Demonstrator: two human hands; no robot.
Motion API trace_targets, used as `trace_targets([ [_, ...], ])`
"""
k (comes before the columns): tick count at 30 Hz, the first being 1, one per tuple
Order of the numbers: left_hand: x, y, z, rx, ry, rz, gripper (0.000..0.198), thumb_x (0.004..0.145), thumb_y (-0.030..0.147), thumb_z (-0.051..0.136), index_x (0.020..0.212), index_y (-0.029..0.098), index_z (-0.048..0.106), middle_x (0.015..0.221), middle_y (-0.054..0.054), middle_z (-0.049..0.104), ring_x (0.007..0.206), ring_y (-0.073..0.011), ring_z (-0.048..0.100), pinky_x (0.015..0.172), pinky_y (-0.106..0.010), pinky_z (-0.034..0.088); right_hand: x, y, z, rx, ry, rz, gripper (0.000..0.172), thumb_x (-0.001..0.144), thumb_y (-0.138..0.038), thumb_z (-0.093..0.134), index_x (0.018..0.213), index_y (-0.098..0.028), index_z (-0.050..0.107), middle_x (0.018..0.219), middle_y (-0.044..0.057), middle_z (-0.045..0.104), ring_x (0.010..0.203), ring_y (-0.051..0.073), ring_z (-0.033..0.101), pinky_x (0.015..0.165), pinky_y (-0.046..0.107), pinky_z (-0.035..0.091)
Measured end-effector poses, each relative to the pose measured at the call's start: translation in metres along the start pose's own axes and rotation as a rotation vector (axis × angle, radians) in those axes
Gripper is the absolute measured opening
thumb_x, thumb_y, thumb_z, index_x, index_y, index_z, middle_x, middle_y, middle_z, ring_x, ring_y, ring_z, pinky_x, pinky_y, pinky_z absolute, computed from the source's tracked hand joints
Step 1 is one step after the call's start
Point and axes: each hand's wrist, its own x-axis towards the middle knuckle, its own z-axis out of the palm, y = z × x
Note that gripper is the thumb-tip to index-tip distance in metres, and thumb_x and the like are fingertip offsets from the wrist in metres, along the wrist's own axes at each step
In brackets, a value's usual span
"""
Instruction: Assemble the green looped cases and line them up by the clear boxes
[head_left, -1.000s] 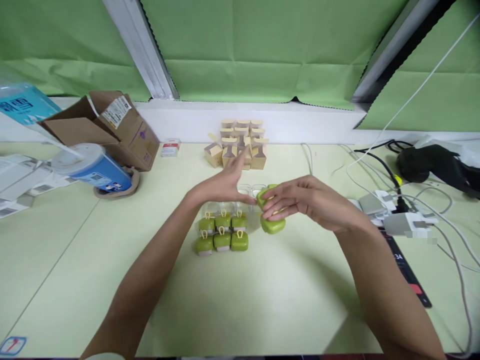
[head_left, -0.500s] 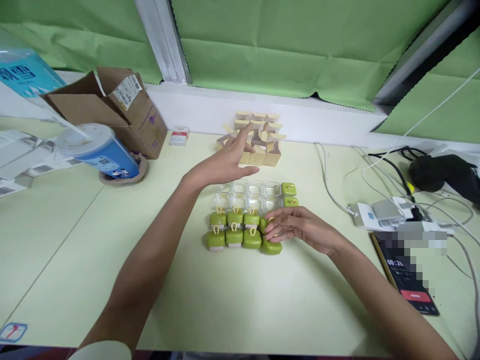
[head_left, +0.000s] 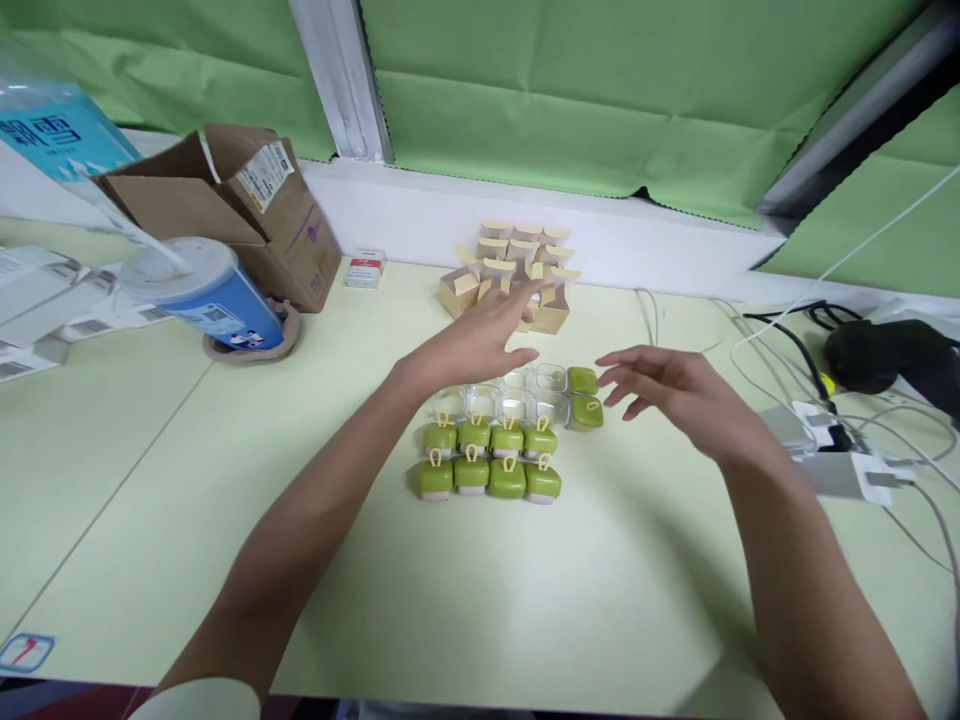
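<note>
My left hand (head_left: 491, 335), fingers spread and holding nothing, hovers in front of the small open cardboard boxes (head_left: 551, 312) and over the back of the clear containers. To the right, my right hand (head_left: 664, 390) is also empty with its fingers apart, just beside two green lids (head_left: 586, 412) without visible bases. Several clear square containers (head_left: 516, 404) stand in two rows, the back row partly hidden by my left hand. Nearer me, green-lidded little containers (head_left: 508, 478) with yellow loops form two neat rows.
At the left are a blue lidded cup (head_left: 225, 310) with a straw, an open brown carton (head_left: 300, 245) and white boxes (head_left: 45, 310). A small red-and-white box (head_left: 366, 269) lies by the wall. Chargers (head_left: 847, 470) and cables crowd the right side.
My right hand has moved right and back, away from the green-lidded containers, leaving their two rows in full view. My left hand has shifted slightly right and forward in the view.
</note>
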Motion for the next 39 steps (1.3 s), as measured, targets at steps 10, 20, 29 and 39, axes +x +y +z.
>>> trace_targets([
  [10, 0.036, 0.033, 0.084, 0.152, -0.265, 0.049, 0.151, 0.076, 0.047, 0.088, 0.18, 0.017, -0.018, 0.168, -0.027, 0.053, 0.157, -0.045, 0.049, 0.121, -0.055, 0.048, 0.031, 0.019, -0.003, 0.221, -0.013, 0.216, 0.023, 0.085, -0.015, 0.087, 0.106, -0.014, 0.079, 0.1, 0.016, 0.085, 0.094, 0.026, 0.082, 0.082, 0.036, 0.071],
  [20, 0.051, 0.03, 0.103, 0.223, -0.251, 0.022, 0.155, 0.077, 0.039, 0.088, 0.176, 0.016, -0.029, 0.145, -0.022, 0.064, 0.135, -0.039, 0.061, 0.109, -0.05, 0.055, 0.031, 0.029, 0.003, 0.506, -0.234, 0.214, 0.01, 0.089, -0.005, 0.074, 0.093, -0.008, 0.082, 0.1, 0.019, 0.086, 0.093, 0.024, 0.085, 0.088, 0.033, 0.073],
  [29, 0.052, 0.035, 0.107, 0.235, -0.239, -0.003, 0.158, 0.066, 0.032, 0.089, 0.179, 0.011, -0.02, 0.145, -0.022, 0.062, 0.143, -0.0415, 0.05, 0.113, -0.051, 0.052, 0.03, 0.028, 0.011, 0.571, -0.043, 0.244, 0.02, 0.095, -0.006, 0.061, 0.086, -0.007, 0.079, 0.082, 0.02, 0.084, 0.07, 0.023, 0.082, 0.082, 0.036, 0.075],
  [39, 0.051, 0.04, 0.111, 0.236, -0.193, -0.021, 0.157, 0.064, 0.031, 0.089, 0.18, 0.01, -0.013, 0.139, -0.019, 0.065, 0.145, -0.0424, 0.045, 0.116, -0.051, 0.049, 0.028, 0.027, 0.002, 0.523, -0.045, 0.237, 0.028, 0.097, -0.006, 0.055, 0.089, -0.003, 0.081, 0.088, 0.024, 0.085, 0.074, 0.024, 0.085, 0.077, 0.03, 0.073],
])
